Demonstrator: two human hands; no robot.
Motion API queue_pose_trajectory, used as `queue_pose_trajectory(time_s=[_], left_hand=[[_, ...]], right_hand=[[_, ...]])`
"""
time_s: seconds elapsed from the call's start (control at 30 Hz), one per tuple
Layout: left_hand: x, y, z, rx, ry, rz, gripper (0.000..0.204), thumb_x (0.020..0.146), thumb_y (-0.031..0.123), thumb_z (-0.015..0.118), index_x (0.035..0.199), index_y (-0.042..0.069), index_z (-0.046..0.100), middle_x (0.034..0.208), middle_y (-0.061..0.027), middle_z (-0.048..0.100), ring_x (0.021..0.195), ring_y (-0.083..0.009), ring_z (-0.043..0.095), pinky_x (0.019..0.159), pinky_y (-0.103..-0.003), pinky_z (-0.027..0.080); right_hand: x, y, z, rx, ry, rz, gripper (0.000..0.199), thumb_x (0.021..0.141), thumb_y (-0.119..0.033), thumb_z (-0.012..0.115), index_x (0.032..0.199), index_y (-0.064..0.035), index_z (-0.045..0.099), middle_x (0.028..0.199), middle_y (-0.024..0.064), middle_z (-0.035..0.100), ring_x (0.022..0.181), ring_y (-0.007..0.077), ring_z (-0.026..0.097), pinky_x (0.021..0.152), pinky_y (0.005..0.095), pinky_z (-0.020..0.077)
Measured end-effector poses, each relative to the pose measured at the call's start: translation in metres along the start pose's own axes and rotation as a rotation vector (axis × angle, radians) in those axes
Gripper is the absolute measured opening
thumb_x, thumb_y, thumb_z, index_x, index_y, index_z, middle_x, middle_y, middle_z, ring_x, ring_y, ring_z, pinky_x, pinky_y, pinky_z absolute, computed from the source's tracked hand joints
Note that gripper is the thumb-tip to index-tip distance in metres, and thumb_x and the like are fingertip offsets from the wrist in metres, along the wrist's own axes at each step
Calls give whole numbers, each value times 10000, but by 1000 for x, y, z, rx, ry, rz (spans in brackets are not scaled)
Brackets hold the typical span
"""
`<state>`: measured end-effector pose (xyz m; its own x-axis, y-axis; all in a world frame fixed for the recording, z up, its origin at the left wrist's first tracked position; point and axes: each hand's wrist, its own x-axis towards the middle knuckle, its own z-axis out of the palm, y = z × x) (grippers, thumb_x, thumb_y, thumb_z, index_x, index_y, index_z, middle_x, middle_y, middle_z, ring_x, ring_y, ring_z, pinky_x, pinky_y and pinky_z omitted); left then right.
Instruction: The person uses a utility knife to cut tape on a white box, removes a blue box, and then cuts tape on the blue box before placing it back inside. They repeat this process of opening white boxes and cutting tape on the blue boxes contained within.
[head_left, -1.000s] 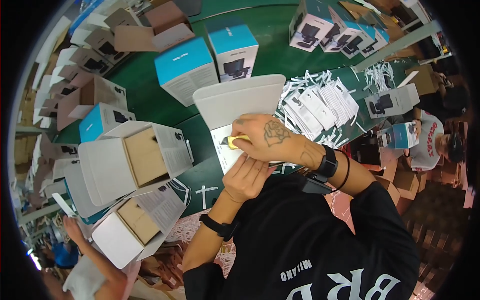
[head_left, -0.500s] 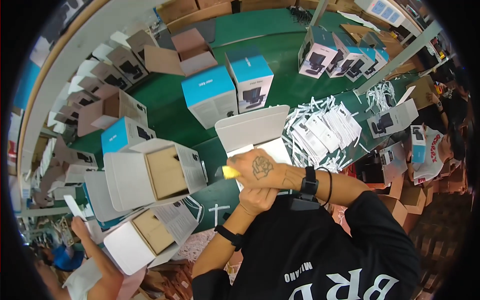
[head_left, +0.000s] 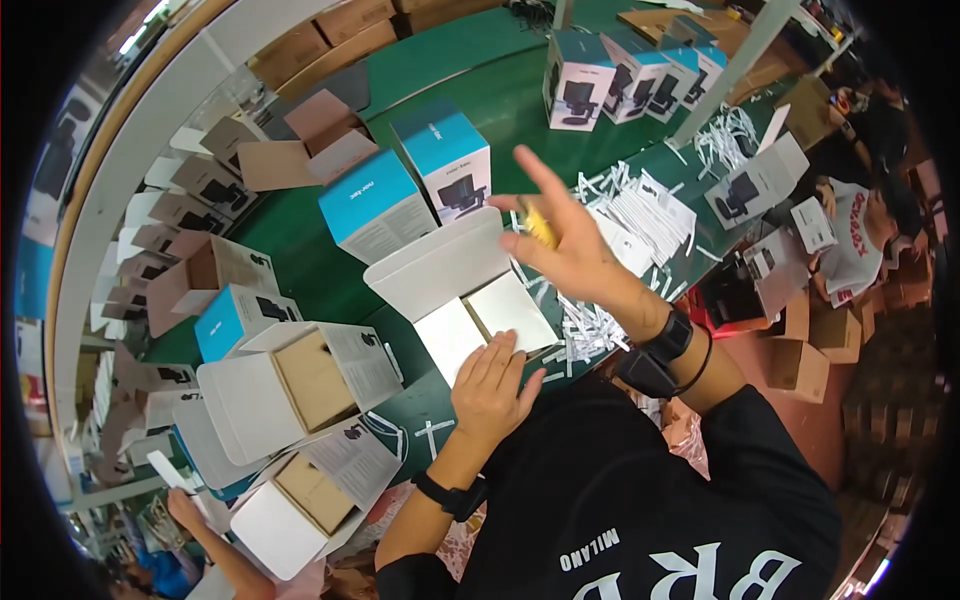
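On the green surface [head_left: 515, 115], an open white cardboard box [head_left: 515, 308] lies near the middle, in front of the person. Its broad white flap [head_left: 430, 262] rises on the 11 o'clock side, standing between the box interior and two closed blue-topped boxes [head_left: 375, 200] at 10 and 11 o'clock. At 2 o'clock, just beside, there is a pile of white leaflets and paper strips [head_left: 648, 225], partly hidden by the right hand [head_left: 562, 245]. Two open cartons with brown cardboard inside [head_left: 312, 378] stand at 8 and 7 o'clock.

The left hand [head_left: 488, 392] comes from 7 o'clock and lies flat, fingers almost together, their tips resting on the white box at its 6 o'clock part. The right hand is raised above, forearm from 4 o'clock, index finger stretched toward 11 o'clock; the other fingers hold a yellow tool [head_left: 541, 226], partly covered.
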<state>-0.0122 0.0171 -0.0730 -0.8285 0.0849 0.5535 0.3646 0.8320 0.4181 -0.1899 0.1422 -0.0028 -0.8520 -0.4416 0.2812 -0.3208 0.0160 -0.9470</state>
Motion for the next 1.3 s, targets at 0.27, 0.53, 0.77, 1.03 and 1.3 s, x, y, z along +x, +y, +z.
queue_pose_trajectory(time_s=[0.27, 0.53, 0.77, 1.03, 1.3], left_hand=[[1, -8, -4, -1127, 208, -766, 412, 964, 114, 699, 1316, -28, 536, 1163, -134, 680, 1015, -235, 693, 841, -381, 605], [-3, 17, 15, -1204, 239, -740, 444, 973, 65, 670, 1374, -14, 495, 1238, -152, 642, 1018, -248, 689, 784, -406, 644], [2, 23, 16, -1244, 230, -757, 374, 995, 56, 639, 1343, -27, 529, 1208, -154, 663, 1003, -249, 697, 818, -407, 628], [-10, 24, 28, -1195, 228, -726, 289, 1018, 57, 605, 1288, -43, 582, 1194, -140, 683, 1034, -227, 691, 890, -375, 584], [-21, 16, 28, -954, 183, -630, 330, 1002, 30, 617, 1324, -24, 568, 1254, -134, 663, 1052, -222, 682, 936, -364, 552]], right_hand=[[-95, -50, -54, -500, -350, -31, 291, 901, -179, 703, 1113, 16, 665, 985, 145, 723, 810, 235, 723, 688, 317, 559], [-104, -66, -49, -220, -315, 602, 228, 994, -183, 597, 1013, 37, 657, 741, 114, 715, 585, 192, 690, 566, 325, 536], [-120, -53, -42, -50, -277, 721, 213, 1040, -168, 577, 1100, 29, 634, 747, 40, 684, 578, 85, 635, 525, 240, 493], [-138, -15, -15, -104, -137, 407, 205, 1034, -198, 581, 1080, -6, 634, 778, 62, 691, 551, 125, 642, 498, 300, 498], [-116, -38, -26, -481, -240, 100, 255, 1004, -227, 620, 835, -39, 652, 618, 87, 614, 520, 181, 622, 495, 337, 471]])
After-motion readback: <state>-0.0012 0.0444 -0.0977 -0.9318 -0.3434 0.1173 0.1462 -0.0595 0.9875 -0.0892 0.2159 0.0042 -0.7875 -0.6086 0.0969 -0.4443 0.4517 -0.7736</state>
